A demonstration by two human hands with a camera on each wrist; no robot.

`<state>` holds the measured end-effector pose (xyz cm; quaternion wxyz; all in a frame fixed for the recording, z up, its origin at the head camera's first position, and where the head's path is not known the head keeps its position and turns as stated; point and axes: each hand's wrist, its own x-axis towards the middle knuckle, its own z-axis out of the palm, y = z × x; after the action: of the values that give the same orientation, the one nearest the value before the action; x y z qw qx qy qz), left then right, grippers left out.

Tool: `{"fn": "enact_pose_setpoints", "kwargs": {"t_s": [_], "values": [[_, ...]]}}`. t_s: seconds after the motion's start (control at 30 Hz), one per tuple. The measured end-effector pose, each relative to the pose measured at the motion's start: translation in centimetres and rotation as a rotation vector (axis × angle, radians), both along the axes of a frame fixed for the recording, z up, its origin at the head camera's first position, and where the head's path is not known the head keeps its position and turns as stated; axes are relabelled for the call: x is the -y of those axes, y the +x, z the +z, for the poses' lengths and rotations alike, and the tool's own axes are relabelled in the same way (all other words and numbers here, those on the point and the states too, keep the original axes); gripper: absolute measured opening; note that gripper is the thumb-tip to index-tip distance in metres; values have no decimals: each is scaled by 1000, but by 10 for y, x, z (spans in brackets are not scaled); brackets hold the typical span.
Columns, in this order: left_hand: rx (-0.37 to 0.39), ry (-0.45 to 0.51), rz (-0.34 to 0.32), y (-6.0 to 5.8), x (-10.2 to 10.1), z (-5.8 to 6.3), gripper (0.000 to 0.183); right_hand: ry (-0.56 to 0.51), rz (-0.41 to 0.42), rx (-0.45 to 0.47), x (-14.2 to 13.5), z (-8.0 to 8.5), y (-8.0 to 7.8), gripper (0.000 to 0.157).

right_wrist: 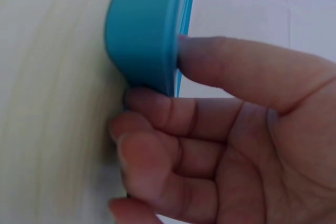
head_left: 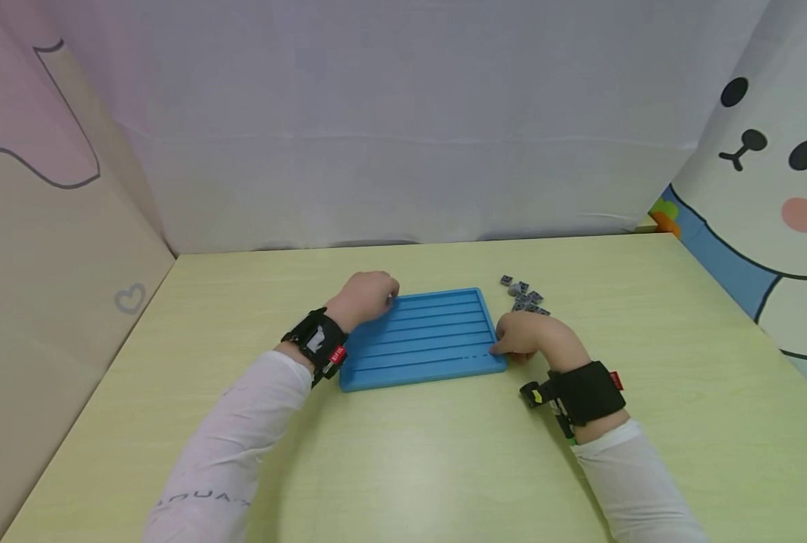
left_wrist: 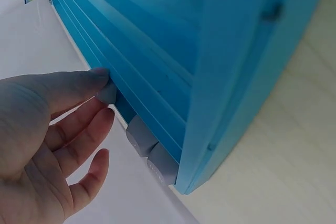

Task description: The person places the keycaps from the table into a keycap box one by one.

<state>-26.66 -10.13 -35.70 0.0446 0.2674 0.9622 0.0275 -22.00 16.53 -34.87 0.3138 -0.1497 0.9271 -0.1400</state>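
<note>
- Here's your left hand [head_left: 368, 294] at the tray's far left corner, thumb and fingers pinching a small grey piece [left_wrist: 106, 94] right by the far edge.
- Two more grey pieces [left_wrist: 140, 136] stand side by side along that edge, between your fingers and the corner, as the left wrist view shows.
- Across to your right hand [head_left: 529, 335]: it grips the blue tray [head_left: 424, 335] at the right end, near the closer corner, thumb up at the rim, forefinger against the outer wall, other fingers curled.
- The tray itself lies in front of you on the pale wooden table [head_left: 403, 467], slightly askew, ridges running lengthwise.
- Just beyond your right hand, a loose cluster of small tiles [head_left: 526, 302] sits outside the tray, by its right end, dark markings on several.
- Black straps wrap both your wrists, white sleeves behind them; a pale curtain [head_left: 403, 121] hangs behind the table.
</note>
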Motion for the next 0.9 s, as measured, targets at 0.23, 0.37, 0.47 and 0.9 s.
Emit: {"fn": "enact_pose_setpoints", "kwargs": {"t_s": [0.23,0.37,0.47,0.9], "values": [[4,-31,29,-1,1,-1,16,2,1,-5,0,0,0,27],[-3,-40,28,-2,2,-1,14,5,-1,-2,0,1,1,28],[-5,-52,30,-1,3,0,13,6,2,-1,0,1,1,28],[14,-98,56,0,6,3,10,17,0,1,1,2,1,28]]}}
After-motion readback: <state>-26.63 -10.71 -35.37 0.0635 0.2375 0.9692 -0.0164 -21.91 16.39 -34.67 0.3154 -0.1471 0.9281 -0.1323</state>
